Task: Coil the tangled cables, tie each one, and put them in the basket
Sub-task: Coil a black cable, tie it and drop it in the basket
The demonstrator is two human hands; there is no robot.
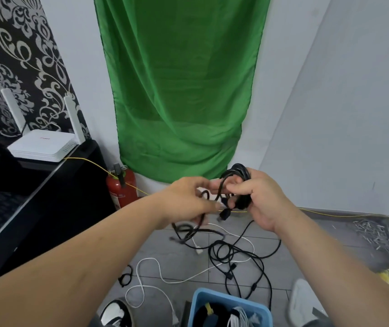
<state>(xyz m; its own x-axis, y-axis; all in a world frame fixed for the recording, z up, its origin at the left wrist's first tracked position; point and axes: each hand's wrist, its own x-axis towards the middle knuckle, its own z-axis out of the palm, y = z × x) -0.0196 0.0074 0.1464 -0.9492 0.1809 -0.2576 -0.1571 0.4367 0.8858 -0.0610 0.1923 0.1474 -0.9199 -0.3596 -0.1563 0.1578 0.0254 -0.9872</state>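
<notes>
Basket (197, 295) below — right hand (267, 202) grips cable coil (238, 168), left hand (186, 199) its tail.

The router's (41, 145) small red logo is too blurred to read.

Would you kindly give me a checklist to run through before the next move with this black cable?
1. Coil secured: ok; the right hand grips the black cable loops.
2. Tail guided: ok; the left hand holds the tail.
3. Coiling finished: not ok; the tail hangs loose.
4. Tail free of the tangled cables: cannot tell.
5. Tie at hand: cannot tell.
6. Basket close: ok; the blue basket sits below the hands.
</notes>
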